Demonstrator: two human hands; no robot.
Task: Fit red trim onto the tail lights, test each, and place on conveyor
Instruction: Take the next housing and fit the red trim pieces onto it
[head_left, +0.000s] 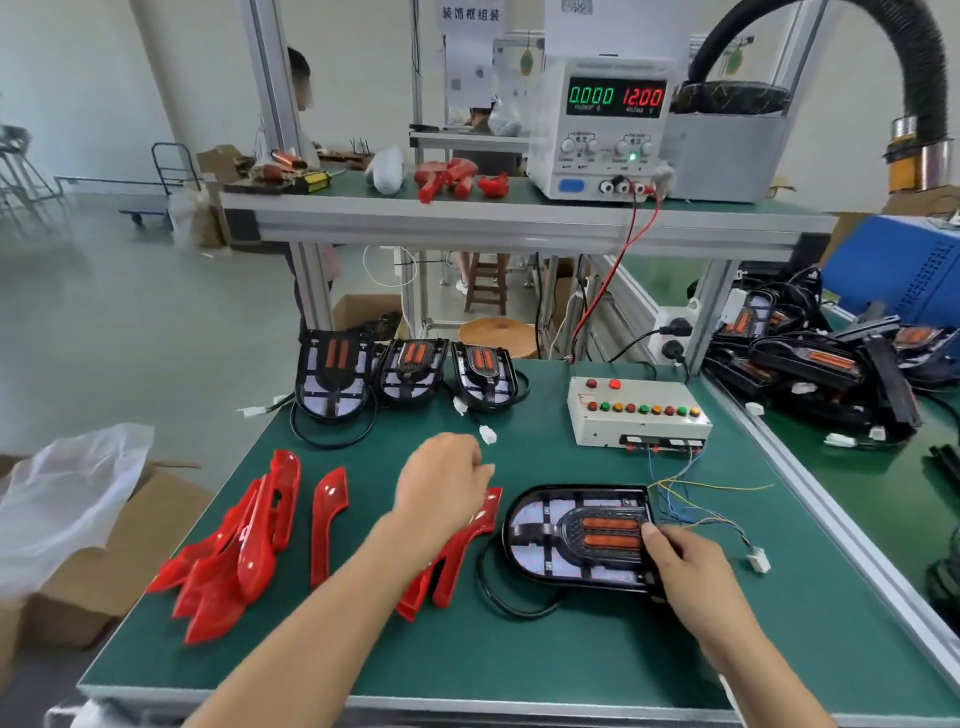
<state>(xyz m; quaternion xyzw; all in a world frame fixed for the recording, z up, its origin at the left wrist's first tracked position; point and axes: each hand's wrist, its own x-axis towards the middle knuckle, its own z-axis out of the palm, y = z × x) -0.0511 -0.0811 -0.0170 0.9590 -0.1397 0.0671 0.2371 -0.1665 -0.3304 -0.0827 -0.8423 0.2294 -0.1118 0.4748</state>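
Right hand (691, 566) gripping tail light (576, 540) — left hand (441, 488) curled over half-hidden red trim (457, 556), grip unclear.

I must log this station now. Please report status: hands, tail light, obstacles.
Left hand grips a red trim. Right hand holds the tail light flat on the mat, trim not fitted. Loose wires beside it, nothing blocking.
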